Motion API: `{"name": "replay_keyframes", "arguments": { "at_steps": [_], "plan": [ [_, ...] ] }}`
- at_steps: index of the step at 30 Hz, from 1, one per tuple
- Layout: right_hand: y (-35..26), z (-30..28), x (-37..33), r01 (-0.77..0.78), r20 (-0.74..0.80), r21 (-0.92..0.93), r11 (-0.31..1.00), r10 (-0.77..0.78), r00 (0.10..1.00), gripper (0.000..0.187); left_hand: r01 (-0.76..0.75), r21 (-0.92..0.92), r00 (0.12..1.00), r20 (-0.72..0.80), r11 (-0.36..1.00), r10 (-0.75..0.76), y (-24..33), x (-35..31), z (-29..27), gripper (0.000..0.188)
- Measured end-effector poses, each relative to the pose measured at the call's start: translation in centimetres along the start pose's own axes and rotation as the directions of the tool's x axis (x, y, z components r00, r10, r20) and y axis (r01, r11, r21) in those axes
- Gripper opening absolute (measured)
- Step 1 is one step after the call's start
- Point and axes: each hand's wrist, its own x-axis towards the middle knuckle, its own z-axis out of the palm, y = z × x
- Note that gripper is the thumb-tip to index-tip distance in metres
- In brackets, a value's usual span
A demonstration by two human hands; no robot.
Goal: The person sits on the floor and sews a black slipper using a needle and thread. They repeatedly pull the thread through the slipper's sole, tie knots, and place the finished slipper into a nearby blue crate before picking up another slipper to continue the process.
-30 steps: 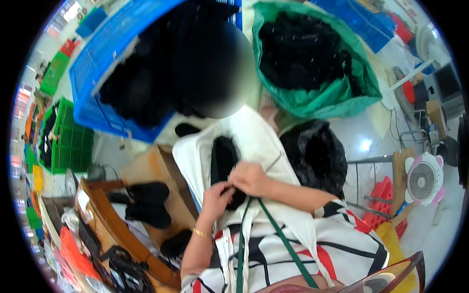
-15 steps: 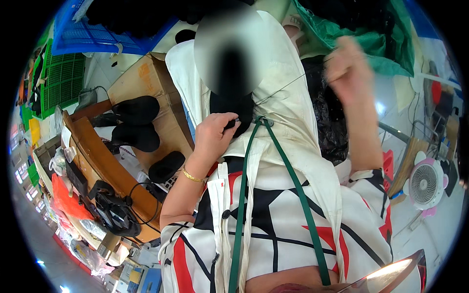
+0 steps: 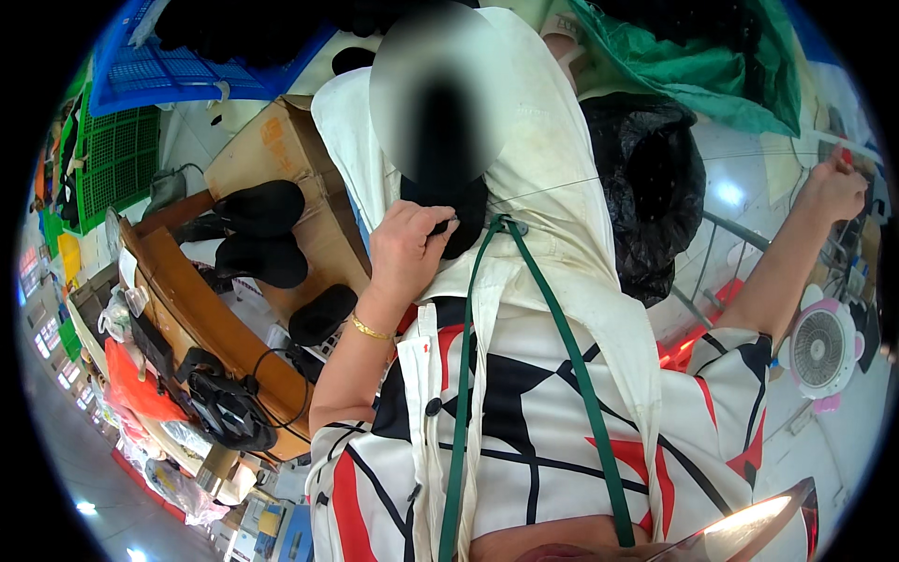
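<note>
A black shoe (image 3: 468, 217) lies on the white apron (image 3: 552, 225) over my lap; a blurred patch hides much of it. My left hand (image 3: 412, 242) pinches the shoe's near edge between thumb and fingers. From the shoe a thin dark thread (image 3: 582, 182) runs taut to the right. Far out at the right, with the arm stretched, my right hand (image 3: 836, 190) is closed at the thread's other end. Whether a needle is in those fingers is too small to tell.
Several black shoes (image 3: 260, 208) lie beside a cardboard box (image 3: 272, 150) and a wooden bench (image 3: 201, 318) at left. A black plastic bag (image 3: 688, 187) stands right of my lap, below a green sack (image 3: 712, 89). A white fan (image 3: 817, 347) sits at right.
My right hand has swung outward and down to the far right, drawing the thread longer and straighter. The left hand stays at the shoe, its grip slightly shifted.
</note>
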Motion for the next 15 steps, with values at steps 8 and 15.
{"name": "replay_keyframes", "arguments": {
  "at_steps": [8,15],
  "plan": [
    [1.3,5.3,-14.0,-0.177,0.386,-0.308,0.935,0.293,0.875,0.019,-0.052,0.034,0.999,0.002,0.998,0.052,-0.1,0.0,0.1,0.025],
    [-4.7,9.6,-37.0,-0.34,0.763,-0.64,0.689,0.619,-0.184,0.016,-0.212,0.173,0.976,-0.018,0.962,0.219,-0.5,-0.8,0.4,0.031]
  ]
}}
